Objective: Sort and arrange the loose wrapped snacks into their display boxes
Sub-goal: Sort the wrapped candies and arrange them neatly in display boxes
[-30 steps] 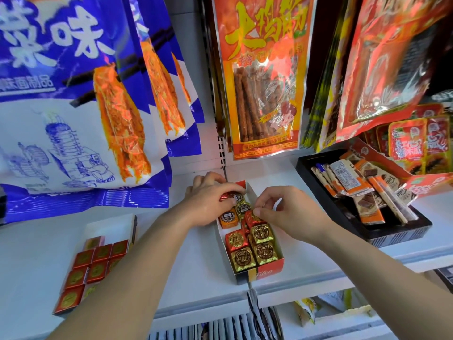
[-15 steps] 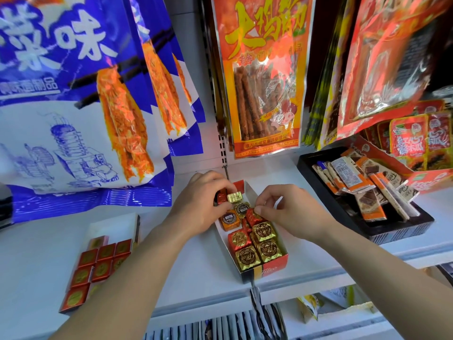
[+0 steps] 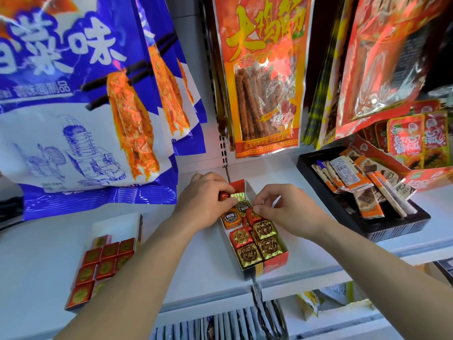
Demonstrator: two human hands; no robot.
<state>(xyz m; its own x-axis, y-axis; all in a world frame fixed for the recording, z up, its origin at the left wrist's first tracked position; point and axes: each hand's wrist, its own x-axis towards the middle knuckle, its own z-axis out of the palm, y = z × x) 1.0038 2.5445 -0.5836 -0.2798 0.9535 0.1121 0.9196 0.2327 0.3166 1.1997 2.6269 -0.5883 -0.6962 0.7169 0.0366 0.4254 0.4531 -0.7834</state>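
Note:
A narrow red and white display box (image 3: 275, 265) lies on the white shelf, filled with foil-wrapped square chocolates in gold (image 3: 248, 255), red (image 3: 239, 238) and orange (image 3: 230, 218). My left hand (image 3: 204, 200) reaches into the box's far end, its fingers curled round a red-wrapped chocolate (image 3: 223, 196) beside a gold one (image 3: 237, 195). From the right, my right hand (image 3: 289, 208) pinches another red-wrapped chocolate (image 3: 252, 215) in the box's middle.
A second white box (image 3: 115, 225) with several flat red squares (image 3: 103, 263) lies at the left. A black tray (image 3: 402, 228) of wrapped bars sits at the right. Large snack bags (image 3: 81, 94) hang above the shelf. The shelf's front edge (image 3: 220, 300) is close below the box.
Both hands have stayed at the box's far end. My left fingers have shifted slightly, and a red chocolate and a gold one now show at their tips.

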